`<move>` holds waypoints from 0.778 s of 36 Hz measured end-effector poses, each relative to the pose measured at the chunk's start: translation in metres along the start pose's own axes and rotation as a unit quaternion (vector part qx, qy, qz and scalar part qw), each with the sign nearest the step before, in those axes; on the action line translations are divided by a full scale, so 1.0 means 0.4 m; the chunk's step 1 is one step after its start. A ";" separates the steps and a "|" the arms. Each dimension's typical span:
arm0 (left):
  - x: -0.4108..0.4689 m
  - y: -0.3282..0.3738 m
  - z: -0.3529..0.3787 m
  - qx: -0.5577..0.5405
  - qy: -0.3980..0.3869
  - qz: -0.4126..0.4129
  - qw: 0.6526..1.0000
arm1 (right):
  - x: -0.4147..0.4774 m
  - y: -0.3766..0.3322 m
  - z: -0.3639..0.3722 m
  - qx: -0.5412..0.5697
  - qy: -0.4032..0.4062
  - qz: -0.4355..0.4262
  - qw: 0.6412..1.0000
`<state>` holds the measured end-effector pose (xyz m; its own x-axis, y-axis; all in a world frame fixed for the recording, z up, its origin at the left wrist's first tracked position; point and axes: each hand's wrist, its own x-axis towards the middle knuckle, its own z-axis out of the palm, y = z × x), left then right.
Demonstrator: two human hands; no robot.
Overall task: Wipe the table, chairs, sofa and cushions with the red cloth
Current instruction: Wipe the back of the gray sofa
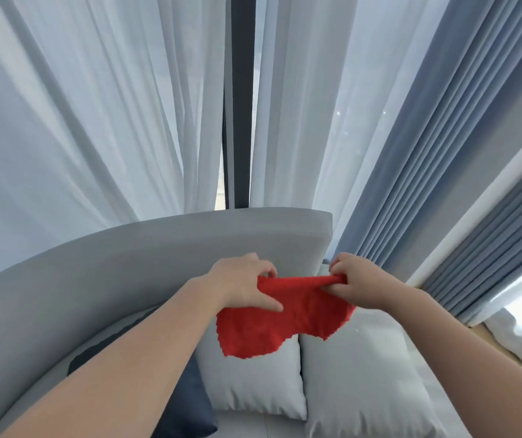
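Stretching the red cloth [285,320] taut between them, the left hand [240,284] and right hand [359,284] each pinch an upper corner with curled fingers. It hangs above two pale grey cushions [253,384] on the grey sofa [127,279], before white sheer curtains [95,105].

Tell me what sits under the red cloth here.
Two pale cushions on the sofa lie below the red cloth, which the left hand and right hand pinch by its top edge. It hides the cushions' upper corners.
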<state>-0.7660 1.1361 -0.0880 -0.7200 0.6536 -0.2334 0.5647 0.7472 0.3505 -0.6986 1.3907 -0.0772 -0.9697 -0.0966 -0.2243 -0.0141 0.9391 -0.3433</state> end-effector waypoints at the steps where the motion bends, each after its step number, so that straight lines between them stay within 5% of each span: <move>1: 0.037 -0.004 0.003 0.033 -0.004 0.002 0.999 | 0.031 0.023 -0.012 0.024 0.003 0.006 1.000; 10: 0.422 -0.023 0.036 -0.105 0.082 -0.088 0.987 | 0.344 0.273 -0.009 0.386 0.063 0.111 0.914; 15: 0.645 -0.066 0.044 -0.234 0.062 -0.127 0.962 | 0.526 0.423 -0.014 0.385 0.094 0.113 0.911; 19: 0.789 -0.107 0.034 -0.353 0.027 -0.150 0.923 | 0.630 0.538 -0.049 0.420 0.010 0.093 0.903; 22: 0.882 -0.143 0.031 -0.354 0.028 -0.139 0.925 | 0.701 0.621 -0.062 0.384 -0.075 0.114 0.913; 25: 0.959 -0.178 0.047 -0.313 0.024 -0.125 0.941 | 0.770 0.674 -0.046 0.183 -0.111 0.148 0.966; 28: 1.019 -0.203 0.067 -0.294 0.028 -0.121 0.948 | 0.820 0.721 -0.020 0.210 -0.090 0.158 0.961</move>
<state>-1.0944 1.3452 -0.2359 -0.8292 0.4519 -0.3290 0.0699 0.6678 0.7411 -1.0228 1.6325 -0.2423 -0.8507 0.0808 -0.5194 0.4110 0.7184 -0.5612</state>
